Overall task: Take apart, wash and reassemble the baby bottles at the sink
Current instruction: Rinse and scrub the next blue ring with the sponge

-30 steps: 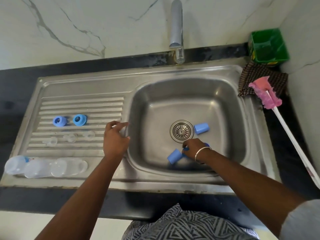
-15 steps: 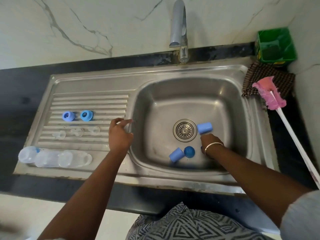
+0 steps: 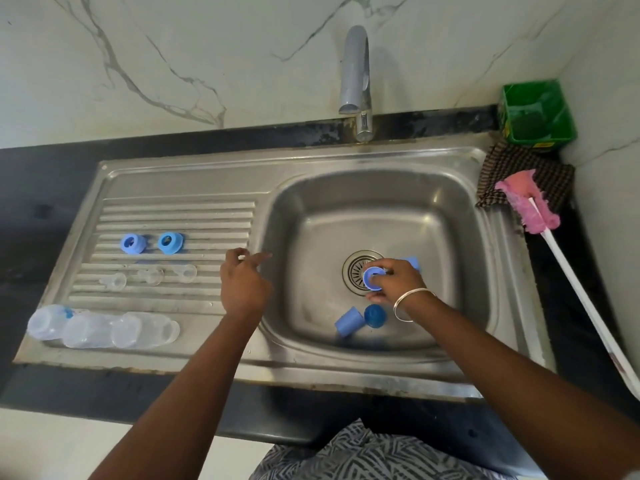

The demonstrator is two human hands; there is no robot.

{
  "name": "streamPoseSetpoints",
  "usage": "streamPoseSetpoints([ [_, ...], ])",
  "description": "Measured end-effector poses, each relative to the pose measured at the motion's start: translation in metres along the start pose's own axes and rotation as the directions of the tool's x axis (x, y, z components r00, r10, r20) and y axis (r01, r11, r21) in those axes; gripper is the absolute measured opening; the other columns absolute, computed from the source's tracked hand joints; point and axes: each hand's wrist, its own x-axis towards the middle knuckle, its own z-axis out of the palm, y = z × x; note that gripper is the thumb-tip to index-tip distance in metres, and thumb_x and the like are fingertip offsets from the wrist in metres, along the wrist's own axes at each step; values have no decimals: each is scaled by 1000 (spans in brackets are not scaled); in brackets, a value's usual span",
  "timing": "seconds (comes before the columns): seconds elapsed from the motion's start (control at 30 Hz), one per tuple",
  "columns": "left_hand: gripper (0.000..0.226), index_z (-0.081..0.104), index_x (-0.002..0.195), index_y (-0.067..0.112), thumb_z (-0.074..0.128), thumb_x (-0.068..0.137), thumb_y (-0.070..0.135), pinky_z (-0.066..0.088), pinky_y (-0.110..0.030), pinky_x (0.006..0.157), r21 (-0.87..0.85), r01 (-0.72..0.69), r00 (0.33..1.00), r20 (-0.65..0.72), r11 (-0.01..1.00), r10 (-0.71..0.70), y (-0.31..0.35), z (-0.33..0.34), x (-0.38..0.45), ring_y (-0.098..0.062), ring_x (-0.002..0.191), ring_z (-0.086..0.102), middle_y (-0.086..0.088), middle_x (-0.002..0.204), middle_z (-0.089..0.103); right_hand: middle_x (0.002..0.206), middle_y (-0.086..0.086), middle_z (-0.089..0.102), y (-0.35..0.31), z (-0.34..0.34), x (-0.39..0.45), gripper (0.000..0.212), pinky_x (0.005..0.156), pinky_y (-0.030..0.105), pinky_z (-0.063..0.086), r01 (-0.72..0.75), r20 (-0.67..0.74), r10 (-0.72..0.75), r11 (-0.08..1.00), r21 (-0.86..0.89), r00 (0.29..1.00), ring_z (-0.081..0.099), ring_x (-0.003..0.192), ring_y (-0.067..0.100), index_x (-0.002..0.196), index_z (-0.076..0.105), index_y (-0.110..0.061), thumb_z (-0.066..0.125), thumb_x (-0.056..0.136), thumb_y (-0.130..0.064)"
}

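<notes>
My right hand (image 3: 398,280) grips a light blue bottle ring (image 3: 373,278) above the drain (image 3: 355,271) of the steel sink (image 3: 450,237). A blue cap (image 3: 414,262) peeks out behind that hand. Another light blue cap (image 3: 349,322) and a darker blue piece (image 3: 375,315) lie on the basin floor near me. My left hand (image 3: 244,285) hovers at the basin's left rim, fingers loosely curled, holding nothing. On the drainboard (image 3: 207,216) sit two blue collars (image 3: 133,244) (image 3: 170,243), three clear nipples (image 3: 150,275) and three clear bottles (image 3: 104,329) lying side by side.
The tap (image 3: 356,77) stands behind the basin. A pink bottle brush (image 3: 530,209) with a long white handle lies on the right counter over a checked cloth (image 3: 498,168). A green container (image 3: 536,112) sits in the back right corner.
My right hand has picked the blue ring up from the basin floor and raised it over the drain. My left hand has stayed by the rim.
</notes>
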Motion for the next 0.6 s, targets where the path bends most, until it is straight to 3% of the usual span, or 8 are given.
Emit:
streamPoseSetpoints([
  [0.1, 61, 45, 145, 32, 58, 89, 10, 49, -46, 93, 94, -63, 996, 68, 994, 56, 12, 4, -5, -31, 127, 43, -7, 138, 42, 105, 14, 63, -11, 10, -9, 22, 81, 45, 60, -26, 63, 16, 987, 161, 998, 64, 88, 28, 112, 67, -5, 57, 93, -7],
  [0.2, 42, 48, 140, 18, 49, 101, 33, 48, -49, 98, -107, -139, 984, 100, 985, 150, 34, 16, -11, -33, 120, 56, -11, 130, 60, 105, 13, 59, -14, 22, -15, 22, 82, 43, 59, 82, 69, -97, 977, 195, 993, 61, 89, 22, 106, 72, -12, 54, 96, -5],
  [0.27, 34, 64, 117, 14, 45, 104, 39, 52, -42, 89, -373, 0, 967, 236, 928, 95, 56, 19, -14, -30, 101, 67, -10, 104, 72, 101, 10, 61, -20, 28, -15, 22, 82, 44, 60, 191, 68, -197, 978, 84, 978, 61, 88, 19, 103, 72, -27, 60, 94, -11],
  [0.3, 39, 67, 110, 13, 45, 103, 44, 53, -38, 83, -482, 142, 930, 365, 865, 51, 69, 18, -15, -27, 94, 69, -8, 97, 73, 98, 7, 64, -23, 30, -16, 23, 81, 43, 60, 251, 54, -251, 968, 9, 967, 62, 87, 18, 103, 70, -33, 67, 90, -14],
  [0.37, 45, 68, 103, 16, 44, 101, 54, 54, -33, 75, -521, 358, 801, 598, 774, 32, 88, 15, -10, -21, 91, 71, -4, 95, 73, 97, -2, 70, -32, 33, -13, 31, 82, 34, 59, 366, -6, -371, 919, -144, 929, 67, 88, 14, 102, 68, -33, 79, 78, -18],
  [0.43, 35, 67, 98, 20, 49, 100, 50, 54, -28, 73, -538, 386, 733, 672, 749, 105, 98, 16, -1, -18, 90, 71, 0, 92, 73, 97, -7, 71, -41, 34, -11, 35, 82, 29, 57, 418, -46, -433, 889, -190, 900, 69, 89, 10, 101, 68, -25, 84, 71, -19],
  [0.6, 22, 66, 115, 7, 66, 95, 16, 56, -21, 73, -692, 330, 720, 625, 642, 303, 104, 22, 24, -13, 89, 70, -9, 101, 72, 97, -3, 70, -58, 29, -4, 43, 80, 37, 60, 451, -77, -475, 867, -210, 877, 71, 83, 12, 106, 68, -22, 85, 68, -12],
])
